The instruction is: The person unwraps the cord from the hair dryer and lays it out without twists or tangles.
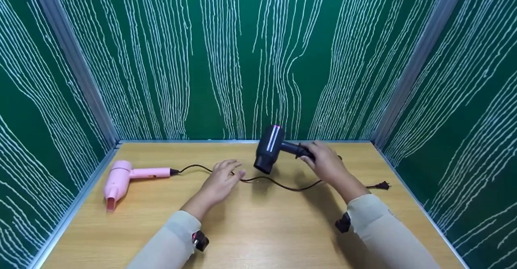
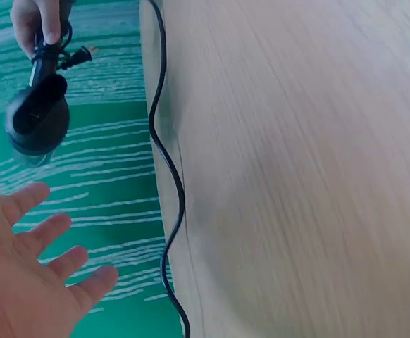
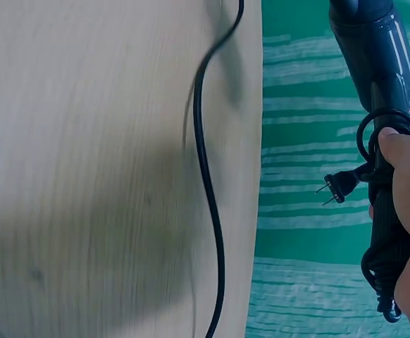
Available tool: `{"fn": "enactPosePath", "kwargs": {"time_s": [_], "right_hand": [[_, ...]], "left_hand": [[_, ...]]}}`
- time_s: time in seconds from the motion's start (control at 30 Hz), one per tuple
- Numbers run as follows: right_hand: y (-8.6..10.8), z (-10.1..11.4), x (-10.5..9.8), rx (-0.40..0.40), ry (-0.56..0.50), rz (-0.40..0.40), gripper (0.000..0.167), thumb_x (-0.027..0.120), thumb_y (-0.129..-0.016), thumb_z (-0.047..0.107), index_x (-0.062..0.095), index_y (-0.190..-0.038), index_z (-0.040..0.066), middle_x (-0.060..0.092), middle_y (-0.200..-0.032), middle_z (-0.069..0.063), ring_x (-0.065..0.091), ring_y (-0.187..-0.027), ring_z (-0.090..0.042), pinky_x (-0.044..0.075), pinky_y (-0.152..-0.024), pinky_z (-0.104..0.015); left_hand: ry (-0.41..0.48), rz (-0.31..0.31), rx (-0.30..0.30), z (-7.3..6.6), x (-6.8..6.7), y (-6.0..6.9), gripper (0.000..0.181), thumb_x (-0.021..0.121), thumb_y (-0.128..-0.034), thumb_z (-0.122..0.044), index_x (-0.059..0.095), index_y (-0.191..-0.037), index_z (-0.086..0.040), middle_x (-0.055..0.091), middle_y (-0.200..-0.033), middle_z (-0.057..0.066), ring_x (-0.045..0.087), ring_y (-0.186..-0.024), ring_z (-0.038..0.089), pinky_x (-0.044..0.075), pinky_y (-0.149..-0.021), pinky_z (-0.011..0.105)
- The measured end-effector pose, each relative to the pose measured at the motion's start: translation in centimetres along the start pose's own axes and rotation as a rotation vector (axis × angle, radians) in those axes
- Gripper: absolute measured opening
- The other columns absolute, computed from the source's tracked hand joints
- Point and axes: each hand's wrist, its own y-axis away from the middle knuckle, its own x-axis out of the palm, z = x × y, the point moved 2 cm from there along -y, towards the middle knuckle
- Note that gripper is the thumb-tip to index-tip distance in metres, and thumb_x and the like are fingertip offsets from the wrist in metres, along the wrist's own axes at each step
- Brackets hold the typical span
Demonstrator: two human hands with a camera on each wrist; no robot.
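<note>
My right hand (image 1: 325, 162) grips the handle of a black hair dryer (image 1: 270, 148), holding it above the table with its nozzle pointing down. In the right wrist view its cord is wound around the handle (image 3: 384, 225), and a two-pin plug (image 3: 341, 186) sticks out beside it. My left hand (image 1: 221, 178) hovers over the table with fingers spread and nothing held, as the left wrist view (image 2: 43, 260) shows. Below the hands runs the black cord (image 1: 288, 188) of a pink hair dryer (image 1: 118, 183), which lies on the left side of the table.
The pink dryer's cord crosses the wooden table (image 1: 258, 236) and ends in a plug (image 1: 383, 185) near the right edge. Green walls (image 1: 250, 59) with wavy white lines enclose the table at the back and on both sides, with grey posts (image 1: 420, 55) at the corners.
</note>
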Motion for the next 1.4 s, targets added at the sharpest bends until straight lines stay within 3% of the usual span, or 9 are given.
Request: {"fn": "enactPosePath", "kwargs": {"time_s": [0.17,0.43,0.53,0.7,0.83,1.0,1.07,1.23,1.4], "right_hand": [[0.5,2.5,0.9,-0.103,0.004,-0.02,0.047,0.074,-0.112,0.035,0.068,-0.155,0.016,0.07,-0.126,-0.011,0.07,-0.114,-0.035,0.06,-0.096,-0.059],[1.2,6.1,2.9,-0.243,0.013,-0.044,0.045,0.08,-0.108,0.032,0.072,-0.149,0.016,0.072,-0.124,-0.009,0.072,-0.11,-0.033,0.062,-0.096,-0.056],[1.4,7.2,3.7,-0.269,0.017,-0.034,0.044,0.081,-0.108,0.033,0.073,-0.148,0.016,0.072,-0.124,-0.008,0.071,-0.11,-0.032,0.062,-0.097,-0.055],[1.6,8.7,4.9,-0.317,-0.004,-0.025,0.043,0.084,-0.105,0.029,0.075,-0.145,0.014,0.072,-0.122,-0.009,0.071,-0.111,-0.033,0.061,-0.099,-0.055],[1.6,9.4,5.9,-0.342,-0.01,-0.03,0.042,0.086,-0.104,0.027,0.076,-0.142,0.015,0.072,-0.12,-0.007,0.07,-0.109,-0.031,0.061,-0.098,-0.053],[1.7,10.1,6.5,-0.377,0.004,-0.033,0.042,0.085,-0.105,0.031,0.075,-0.143,0.016,0.072,-0.121,-0.005,0.07,-0.111,-0.028,0.061,-0.099,-0.051],[1.8,10.3,6.7,-0.383,0.011,-0.022,0.042,0.083,-0.106,0.033,0.074,-0.144,0.017,0.072,-0.123,-0.005,0.07,-0.113,-0.028,0.06,-0.101,-0.051],[2.1,10.7,7.1,-0.384,0.02,0.004,0.042,0.08,-0.108,0.035,0.073,-0.146,0.019,0.073,-0.126,-0.003,0.069,-0.118,-0.028,0.059,-0.105,-0.051],[2.1,10.8,7.3,-0.378,-0.033,0.032,0.042,0.083,-0.105,0.029,0.072,-0.145,0.018,0.074,-0.129,-0.005,0.07,-0.121,-0.032,0.058,-0.109,-0.055]], "left_hand": [[0.027,-0.035,-0.048,0.8,-0.7,0.4,0.067,0.053,-0.1165,-0.059,0.063,-0.16,-0.009,0.057,-0.169,0.017,0.044,-0.163,0.043,0.036,-0.136,0.064],[0.208,-0.09,-0.126,1.9,-1.6,1.0,0.065,0.049,-0.1211,-0.049,0.06,-0.159,0.004,0.059,-0.164,0.027,0.051,-0.16,0.047,0.035,-0.137,0.061],[0.316,-0.092,-0.175,2.4,-1.6,1.2,0.068,0.046,-0.1216,-0.05,0.056,-0.163,0.003,0.06,-0.165,0.026,0.056,-0.156,0.046,0.041,-0.133,0.062],[0.546,-0.107,-0.29,2.5,-1.6,1.5,0.077,0.046,-0.1195,-0.06,0.048,-0.169,-0.002,0.062,-0.161,0.026,0.065,-0.141,0.043,0.057,-0.117,0.061],[0.621,-0.133,-0.377,2.6,-1.7,1.8,0.082,0.052,-0.1157,-0.065,0.045,-0.172,-0.005,0.058,-0.165,0.026,0.062,-0.143,0.042,0.052,-0.122,0.062],[0.677,-0.133,-0.415,2.6,-1.5,2.0,0.082,0.056,-0.1146,-0.064,0.047,-0.169,-0.003,0.063,-0.16,0.025,0.064,-0.143,0.04,0.045,-0.13,0.062],[0.701,-0.131,-0.413,2.7,-1.3,2.0,0.08,0.058,-0.1147,-0.06,0.049,-0.166,0.0,0.068,-0.151,0.025,0.069,-0.133,0.036,0.05,-0.125,0.057],[0.771,-0.11,-0.42,2.7,-0.7,2.2,0.071,0.062,-0.1136,-0.054,0.055,-0.156,0.002,0.076,-0.125,0.019,0.075,-0.104,0.025,0.062,-0.097,0.04],[0.808,-0.112,-0.442,2.3,-0.3,2.5,0.07,0.067,-0.1117,-0.052,0.054,-0.152,0.004,0.077,-0.117,0.016,0.075,-0.097,0.023,0.064,-0.086,0.036]]}}
